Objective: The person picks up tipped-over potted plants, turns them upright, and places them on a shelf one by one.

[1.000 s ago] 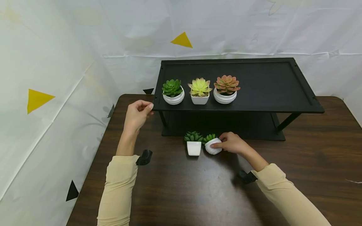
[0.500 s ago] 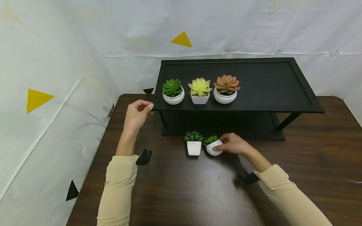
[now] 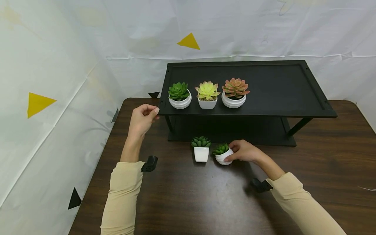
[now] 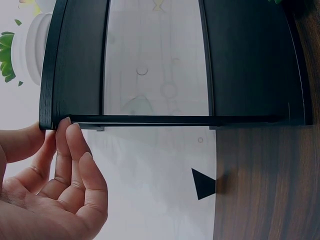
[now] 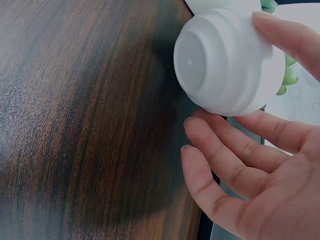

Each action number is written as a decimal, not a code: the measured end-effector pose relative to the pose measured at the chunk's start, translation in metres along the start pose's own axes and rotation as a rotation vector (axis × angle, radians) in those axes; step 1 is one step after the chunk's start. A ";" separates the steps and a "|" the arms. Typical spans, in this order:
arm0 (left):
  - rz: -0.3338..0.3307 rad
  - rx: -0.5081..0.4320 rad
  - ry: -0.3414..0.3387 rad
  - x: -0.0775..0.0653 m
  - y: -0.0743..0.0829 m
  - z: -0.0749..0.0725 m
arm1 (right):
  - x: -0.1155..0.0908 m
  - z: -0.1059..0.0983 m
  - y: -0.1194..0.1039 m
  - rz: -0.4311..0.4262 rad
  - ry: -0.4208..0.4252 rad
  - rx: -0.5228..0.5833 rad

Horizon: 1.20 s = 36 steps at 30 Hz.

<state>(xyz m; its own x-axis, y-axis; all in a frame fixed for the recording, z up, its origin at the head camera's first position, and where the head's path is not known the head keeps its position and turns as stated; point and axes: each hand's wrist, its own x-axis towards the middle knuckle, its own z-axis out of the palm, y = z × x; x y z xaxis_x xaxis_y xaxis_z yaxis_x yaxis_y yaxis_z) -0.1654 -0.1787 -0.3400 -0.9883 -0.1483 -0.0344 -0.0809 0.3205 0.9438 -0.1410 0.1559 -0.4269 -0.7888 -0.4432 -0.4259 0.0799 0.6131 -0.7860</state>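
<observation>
White pot [image 3: 221, 158], pinched in your right grip [image 3: 246, 151], left grip [image 3: 140, 119] pinching the shelf [image 3: 279, 88], seems mid-move: tip it upright.

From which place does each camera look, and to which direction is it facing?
Head: sits on the person's head, facing forward and down at the shelf and table; left hand, right hand and both sleeves show.
Left wrist: sits on that wrist, facing the shelf's left end, picture turned sideways; only the left hand shows, at the shelf's corner.
Right wrist: sits on that wrist, facing the underside of the held pot; only the right hand shows.
Shared: head and right wrist views both show the held pot.
</observation>
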 end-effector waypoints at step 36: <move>-0.003 0.010 0.002 0.000 0.000 0.000 | -0.008 0.001 0.021 -0.178 -0.069 0.074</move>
<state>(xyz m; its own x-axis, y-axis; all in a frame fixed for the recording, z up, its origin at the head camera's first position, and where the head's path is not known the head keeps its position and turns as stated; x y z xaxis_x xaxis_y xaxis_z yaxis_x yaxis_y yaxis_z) -0.1658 -0.1786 -0.3402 -0.9878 -0.1516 -0.0364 -0.0852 0.3293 0.9404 -0.1321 0.1719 -0.4402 -0.7510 -0.5857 -0.3050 -0.0107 0.4726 -0.8812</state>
